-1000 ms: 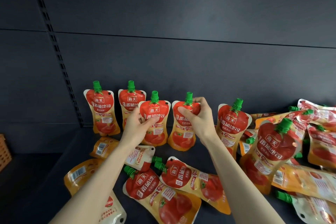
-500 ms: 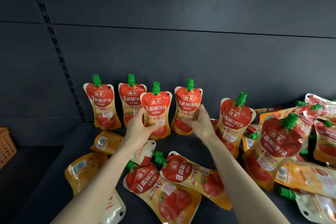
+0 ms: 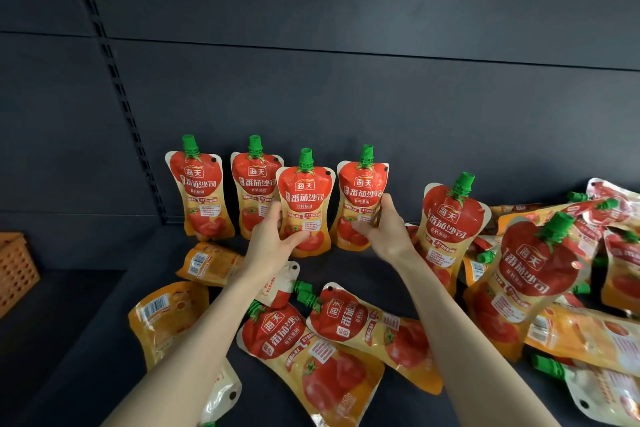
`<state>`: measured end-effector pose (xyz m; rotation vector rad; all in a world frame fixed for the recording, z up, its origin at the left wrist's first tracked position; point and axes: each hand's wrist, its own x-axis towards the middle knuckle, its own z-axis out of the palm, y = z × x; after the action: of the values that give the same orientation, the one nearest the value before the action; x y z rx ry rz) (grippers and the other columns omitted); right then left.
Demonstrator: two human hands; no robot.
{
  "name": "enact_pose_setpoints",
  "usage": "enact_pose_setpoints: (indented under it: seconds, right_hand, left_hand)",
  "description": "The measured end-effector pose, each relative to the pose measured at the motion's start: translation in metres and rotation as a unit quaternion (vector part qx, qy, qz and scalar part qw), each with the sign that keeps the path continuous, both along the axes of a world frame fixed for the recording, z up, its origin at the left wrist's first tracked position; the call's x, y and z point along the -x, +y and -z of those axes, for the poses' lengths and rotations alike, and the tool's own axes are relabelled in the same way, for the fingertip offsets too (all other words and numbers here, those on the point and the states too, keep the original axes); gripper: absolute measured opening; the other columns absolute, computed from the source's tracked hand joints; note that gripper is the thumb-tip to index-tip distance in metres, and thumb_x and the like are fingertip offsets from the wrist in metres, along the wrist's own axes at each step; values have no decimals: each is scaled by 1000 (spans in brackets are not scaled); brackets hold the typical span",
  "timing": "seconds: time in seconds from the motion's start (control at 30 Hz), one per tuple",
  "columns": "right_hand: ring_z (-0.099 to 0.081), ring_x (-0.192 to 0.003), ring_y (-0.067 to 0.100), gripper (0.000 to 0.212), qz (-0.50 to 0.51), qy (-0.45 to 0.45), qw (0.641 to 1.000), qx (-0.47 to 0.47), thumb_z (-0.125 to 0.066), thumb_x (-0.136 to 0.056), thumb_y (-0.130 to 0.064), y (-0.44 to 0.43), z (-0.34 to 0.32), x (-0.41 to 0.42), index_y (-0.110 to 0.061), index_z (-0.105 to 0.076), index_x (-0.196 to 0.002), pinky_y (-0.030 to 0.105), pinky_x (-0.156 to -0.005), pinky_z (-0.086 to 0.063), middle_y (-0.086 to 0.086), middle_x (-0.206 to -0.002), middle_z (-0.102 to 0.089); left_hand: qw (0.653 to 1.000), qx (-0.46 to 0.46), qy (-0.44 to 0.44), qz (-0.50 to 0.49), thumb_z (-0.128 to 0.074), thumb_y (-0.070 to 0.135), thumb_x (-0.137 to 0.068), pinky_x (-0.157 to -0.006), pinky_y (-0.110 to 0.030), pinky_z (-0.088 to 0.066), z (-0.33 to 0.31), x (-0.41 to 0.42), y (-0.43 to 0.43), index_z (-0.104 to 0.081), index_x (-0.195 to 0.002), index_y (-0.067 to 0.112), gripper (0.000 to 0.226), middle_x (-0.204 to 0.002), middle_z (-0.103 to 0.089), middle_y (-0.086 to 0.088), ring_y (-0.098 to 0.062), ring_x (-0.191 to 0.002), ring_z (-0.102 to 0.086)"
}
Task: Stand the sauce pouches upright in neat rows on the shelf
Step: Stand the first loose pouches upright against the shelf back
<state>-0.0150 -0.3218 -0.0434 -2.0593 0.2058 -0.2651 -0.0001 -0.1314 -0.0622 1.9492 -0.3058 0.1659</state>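
Observation:
Red-and-orange tomato sauce pouches with green caps stand in a row against the dark back wall of the shelf (image 3: 346, 270). My left hand (image 3: 268, 241) grips the lower part of the third pouch (image 3: 304, 194), which stands slightly in front of its neighbours. My right hand (image 3: 382, 232) grips the lower right side of the fourth pouch (image 3: 362, 184). Two more upright pouches (image 3: 201, 191) (image 3: 252, 184) stand at the left. A fifth pouch (image 3: 450, 218) stands tilted farther right.
Several pouches lie flat on the shelf in front (image 3: 311, 347) and at the left (image 3: 166, 315). A loose heap of pouches (image 3: 554, 270) fills the right side. An orange perforated basket (image 3: 14, 267) sits at the far left edge.
Both hands slid down from the pouch tops to their lower halves. The third and fourth pouches now stand more upright and nearer the back wall.

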Motion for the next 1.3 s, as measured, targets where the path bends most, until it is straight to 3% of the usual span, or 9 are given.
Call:
enact_pose_setpoints:
  seconds: [0.17,0.3,0.43,0.6,0.73,0.9,1.0,1.2,1.3]
  right_hand:
    - [-47,-128,23,51,17,1,1000,13,-63,-87,-12,2,0,4,-11,-35,-130,38,-102,-42,6,-135,-50]
    - [-48,-127,24,52,24,-6,1000,18,-64,-86,-11,3,-2,6,-10,-34,-129,37,-101,-43,7,-134,-51]
    - [-49,-126,23,58,19,-12,999,25,-66,-85,-12,2,0,11,-10,-32,-132,35,-100,-44,7,-134,-51]
    - [-47,-128,20,63,12,-44,999,21,-65,-87,-13,3,1,26,-10,-29,-139,30,-101,-41,5,-137,-49]
    - [-50,-123,18,44,16,-76,996,53,-61,-90,-16,4,-2,51,-12,-44,-130,20,-91,-40,5,-131,-54]
    - [-60,-95,7,21,38,-159,983,77,-59,-91,-14,-10,-17,109,-13,-60,-112,3,-72,-43,0,-106,-65]
    - [-61,-91,2,17,60,-208,975,54,-58,-90,-10,-27,-21,145,-17,-63,-105,6,-75,-45,-7,-98,-66]
    - [-61,-79,8,18,120,-277,952,47,-63,-87,-8,-86,-17,202,-25,-61,-91,16,-68,-47,-7,-83,-65]
    - [-58,-76,12,21,137,-285,948,29,-68,-84,-13,-108,-16,212,-28,-54,-88,23,-66,-47,-7,-81,-60]
  left_hand:
    - [1000,-13,2,-7,-68,16,-83,-84,-16,-42,-2,2,-1,-41,-126,18,50,-126,-56,2,-9,-115,-51]
    - [999,-46,8,-13,-70,18,-82,-95,-31,-46,-5,0,-1,-41,-124,15,51,-127,-56,-2,-17,-119,-52]
    - [996,-87,13,-30,-72,23,-80,-96,-38,-48,-3,-1,0,-44,-124,14,53,-126,-57,-3,-20,-118,-54]
    - [990,-118,-21,-76,-72,27,-80,-88,-28,-44,0,8,3,-46,-124,12,53,-124,-55,-5,-21,-116,-53]
    - [982,-115,-86,-119,-67,26,-84,-86,-24,-41,-7,35,4,-50,-121,13,43,-124,-54,-5,-19,-116,-51]
    - [990,-48,-127,-27,-64,18,-86,-75,-11,-43,-27,80,-22,-59,-103,19,17,-105,-62,4,-6,-94,-57]
    - [993,-14,-115,19,-63,18,-87,-75,-10,-46,-35,94,-49,-61,-100,21,14,-100,-64,7,-3,-93,-59]
    - [996,53,-55,40,-66,18,-85,-74,-1,-42,-40,106,-128,-53,-117,13,35,-115,-58,1,-9,-102,-56]
    - [996,80,8,29,-69,25,-81,-90,-16,-41,-38,96,-156,-39,-133,13,61,-136,-46,-3,-14,-121,-47]
